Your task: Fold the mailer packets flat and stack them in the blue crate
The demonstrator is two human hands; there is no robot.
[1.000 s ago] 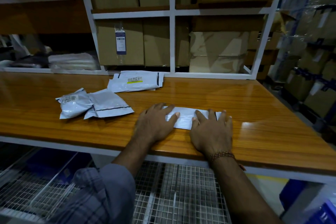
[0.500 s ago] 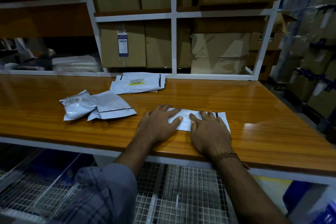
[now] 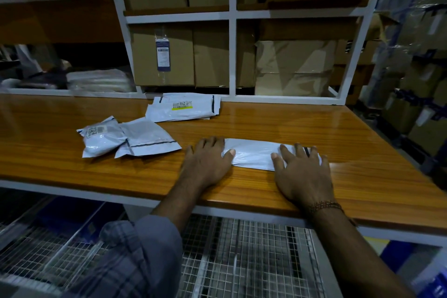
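Observation:
A folded white mailer packet (image 3: 254, 154) lies on the wooden table (image 3: 242, 126) in front of me. My left hand (image 3: 208, 162) presses flat on its left end and my right hand (image 3: 302, 172) presses flat on its right end, fingers straight. Two puffy white packets (image 3: 104, 136) (image 3: 147, 140) lie to the left. A flat pile of packets (image 3: 186, 109) with a yellow-striped label lies at the back of the table. A blue crate (image 3: 63, 215) shows dimly under the table at the left, behind wire mesh.
White shelving (image 3: 232, 55) full of cardboard boxes rises right behind the table. Wrapped cartons (image 3: 416, 55) stand at the right. A wire mesh rack (image 3: 242, 261) sits below the table edge. Something blue (image 3: 435, 283) shows at the bottom right corner.
My hands have slid apart along the folded packet, the left toward its left end and the right toward its right end. The other packets have not moved.

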